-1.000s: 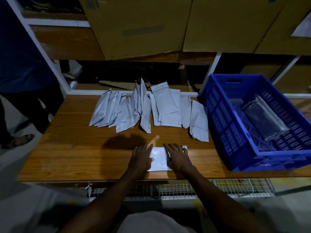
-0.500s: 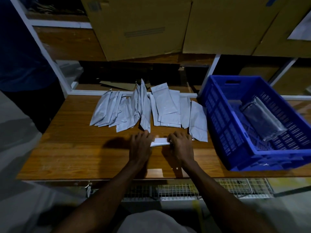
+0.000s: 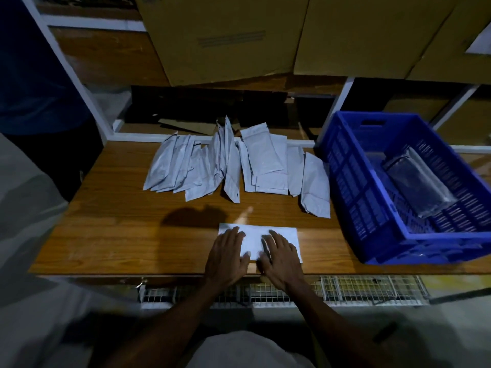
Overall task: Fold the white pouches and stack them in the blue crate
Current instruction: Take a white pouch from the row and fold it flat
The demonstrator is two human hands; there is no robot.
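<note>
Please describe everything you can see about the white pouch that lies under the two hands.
The white pouch is a flat rectangle of smooth, thin material, maybe plastic or paper, brightly lit. It lies flat near the front edge of the wooden table, its long side running left to right, apart from the heap of other pouches further back. The left hand covers its left part and the right hand rests on its right part, both with straight fingers pressing down. Its top edge and right end are visible.

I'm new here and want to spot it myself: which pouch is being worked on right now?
Start at the wooden table and look to its near edge, left of the blue crate. The pouch lies flat there under the left hand and right hand. Unlike the heaped pouches behind, it lies alone.
</note>
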